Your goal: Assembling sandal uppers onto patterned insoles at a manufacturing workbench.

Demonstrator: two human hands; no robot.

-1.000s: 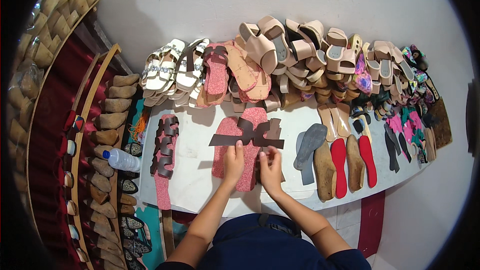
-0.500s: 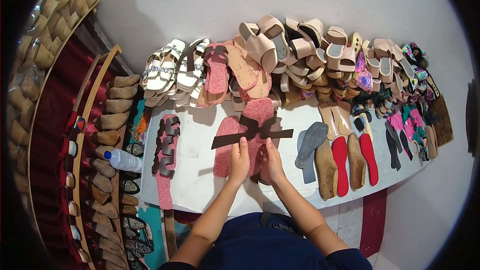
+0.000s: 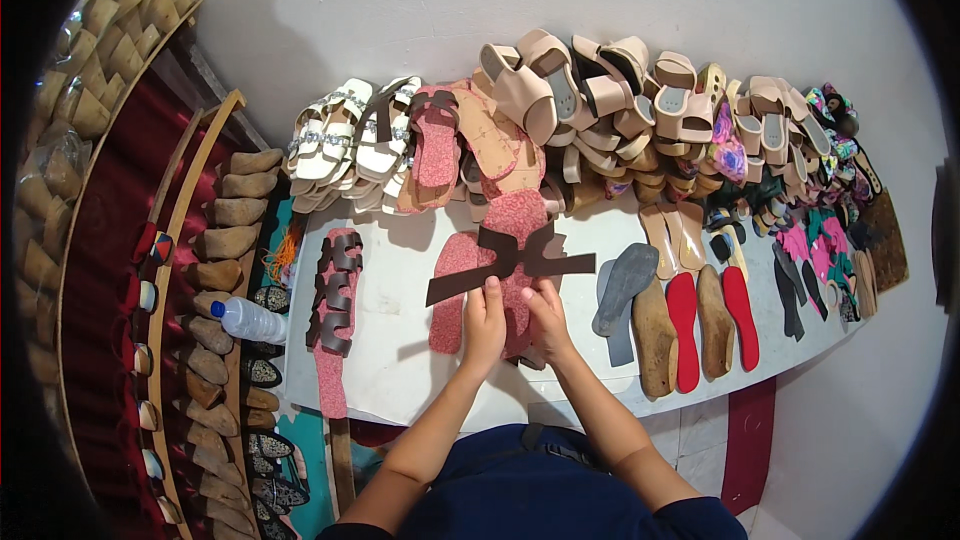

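In front of me both hands hold a pink patterned sandal [image 3: 517,208], its toe end pointing away. A dark brown cut-out strap [image 3: 515,258] lies across it, with two loose ends sticking out sideways. My left hand [image 3: 484,328] is closed at the sandal's left edge, thumb tip near the strap's lower edge. On the opposite edge my right hand [image 3: 549,322] is closed too, its thumb on the pink surface. The fingers beneath are hidden. A second pink sole [image 3: 455,275] lies on the white table [image 3: 390,340], partly covered by the left strap end.
Left on the table are pink soles with brown straps [image 3: 336,310]. Finished sandals [image 3: 540,90] pile along the wall. To the right lie grey soles [image 3: 626,285], wooden lasts [image 3: 655,345] and red insoles [image 3: 682,330]. A bottle [image 3: 250,320] rests by a rack of lasts [image 3: 215,275].
The strap has shifted slightly right and the pink sandal's toe has risen a little. My right thumb has moved lower and off the strap. My left hand has shifted slightly right.
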